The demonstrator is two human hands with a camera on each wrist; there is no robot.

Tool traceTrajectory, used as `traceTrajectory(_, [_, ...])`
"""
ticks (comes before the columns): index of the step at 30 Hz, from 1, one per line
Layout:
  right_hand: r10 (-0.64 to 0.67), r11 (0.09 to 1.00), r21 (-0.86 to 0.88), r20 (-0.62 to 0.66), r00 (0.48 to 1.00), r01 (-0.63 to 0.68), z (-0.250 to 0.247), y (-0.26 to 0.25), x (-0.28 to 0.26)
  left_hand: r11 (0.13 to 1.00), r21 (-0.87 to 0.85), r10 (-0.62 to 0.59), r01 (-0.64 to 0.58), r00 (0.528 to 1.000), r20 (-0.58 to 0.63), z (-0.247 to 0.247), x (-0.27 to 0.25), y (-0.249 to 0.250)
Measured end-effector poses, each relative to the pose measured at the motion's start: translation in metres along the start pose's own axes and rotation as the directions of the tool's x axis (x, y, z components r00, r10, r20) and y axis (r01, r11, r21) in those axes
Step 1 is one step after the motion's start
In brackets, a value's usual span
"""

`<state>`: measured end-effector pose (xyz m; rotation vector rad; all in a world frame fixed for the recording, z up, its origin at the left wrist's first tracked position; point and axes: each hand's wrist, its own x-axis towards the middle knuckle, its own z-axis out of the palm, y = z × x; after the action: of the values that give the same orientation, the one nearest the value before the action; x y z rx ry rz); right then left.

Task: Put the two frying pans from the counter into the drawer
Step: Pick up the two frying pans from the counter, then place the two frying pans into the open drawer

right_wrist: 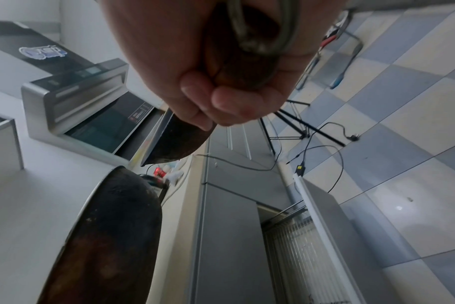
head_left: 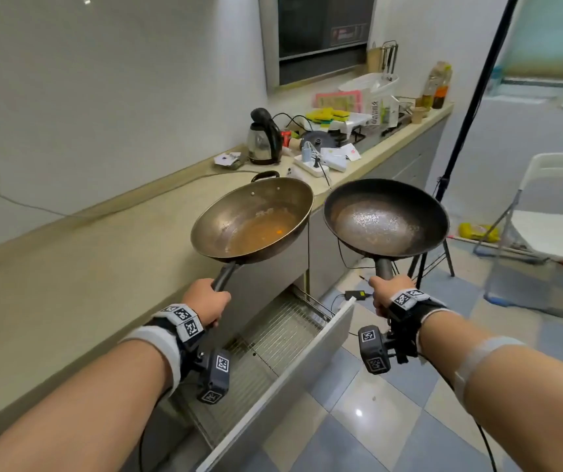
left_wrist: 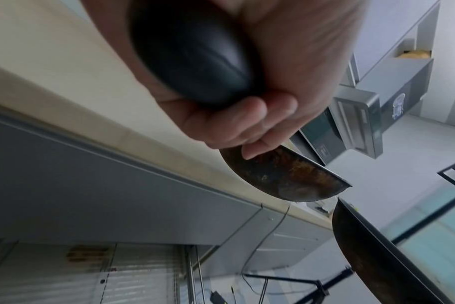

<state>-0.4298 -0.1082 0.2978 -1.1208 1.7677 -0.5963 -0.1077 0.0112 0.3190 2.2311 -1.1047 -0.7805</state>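
My left hand (head_left: pixel 207 301) grips the dark handle of a bronze-coloured frying pan (head_left: pixel 253 219) with orange residue inside, held in the air over the counter's front edge. My right hand (head_left: pixel 390 294) grips the handle of a black frying pan (head_left: pixel 385 218), held level beside the first, over the floor. Below them the drawer (head_left: pixel 307 356) stands pulled out, with a wire rack (head_left: pixel 273 335) lining its bottom. In the left wrist view my fingers (left_wrist: pixel 234 119) curl round the handle (left_wrist: pixel 195 55), with the pan's rusty underside (left_wrist: pixel 286 176) beyond. In the right wrist view my fingers (right_wrist: pixel 221 98) wrap the other handle.
The beige counter (head_left: pixel 86 267) runs along the wall at left. Further back on it stand a kettle (head_left: pixel 263 139), a power strip, sponges and bottles. A black tripod (head_left: pixel 457 155) and a white folding chair (head_left: pixel 552 216) stand on the tiled floor at right, with cables near the drawer.
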Motion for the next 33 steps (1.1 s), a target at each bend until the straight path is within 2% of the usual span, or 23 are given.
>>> traceTrajectory(4, [0.050,0.997,0.064,-0.044,0.998,-0.048,-0.029,0.030,0.005,1.000,0.023,-0.002,-0.001,0.992,0.129,0.036,0.003,0.013])
traceTrajectory(9, [0.108,0.994,0.006,-0.140,0.984,-0.109,-0.039,0.061,0.016,0.997,0.070,-0.003,-0.019,0.952,0.305,0.074,0.015,0.010])
traceTrajectory(14, [0.204,0.978,0.064,-0.163,0.965,-0.196,-0.018,0.085,0.020,0.996,0.082,-0.076,0.042,0.876,0.476,0.106,0.045,-0.019])
traceTrajectory(17, [0.270,0.963,0.070,-0.181,0.946,-0.261,0.001,0.092,0.014,0.989,0.106,-0.146,0.105,0.831,0.537,0.122,0.063,-0.047])
traceTrajectory(23, [0.372,0.924,-0.007,-0.211,0.904,-0.382,0.050,0.112,0.000,0.971,0.181,-0.234,0.156,0.768,0.597,0.138,0.092,-0.104])
traceTrajectory(29, [0.466,0.876,-0.052,-0.159,0.870,-0.479,0.101,0.135,0.007,0.950,0.218,-0.310,0.221,0.723,0.617,0.150,0.110,-0.154])
traceTrajectory(33, [0.495,0.855,-0.109,-0.118,0.861,-0.507,0.127,0.142,0.019,0.939,0.205,-0.343,0.275,0.717,0.607,0.163,0.120,-0.180])
